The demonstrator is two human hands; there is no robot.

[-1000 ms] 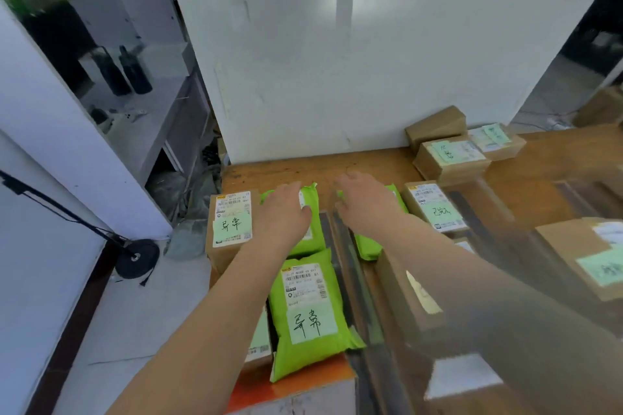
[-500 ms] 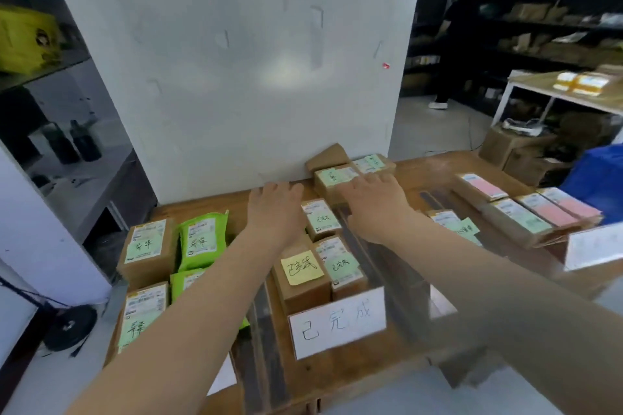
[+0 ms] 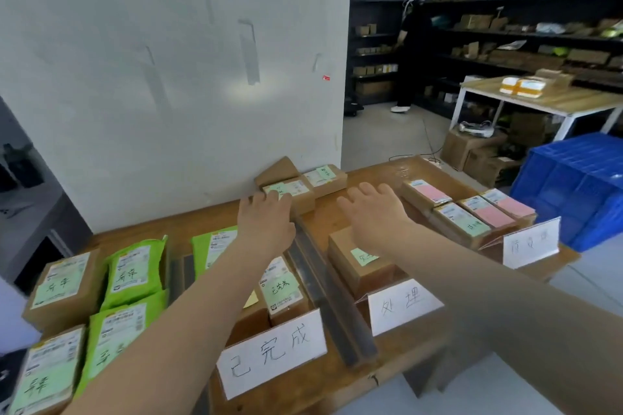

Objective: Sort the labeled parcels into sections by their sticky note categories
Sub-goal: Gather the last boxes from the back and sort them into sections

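Both bare forearms extend from the lower frame toward 12 o'clock, palms down. The left hand (image 3: pixel 266 219) lies flat with fingers straight and slightly spread, pointing toward 1 o'clock. The right hand (image 3: pixel 374 212), at its 3 o'clock, likewise shows relaxed, splayed fingers gripping nothing.

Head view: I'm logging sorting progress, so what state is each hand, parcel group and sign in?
Left hand: open, fingertips on the back box.
Right hand: open, holding nothing.
Back box: unsorted, against the wall.
Green mailers: lying flat, noted.
Pink-noted boxes: grouped at right.
Front sign: standing upright.
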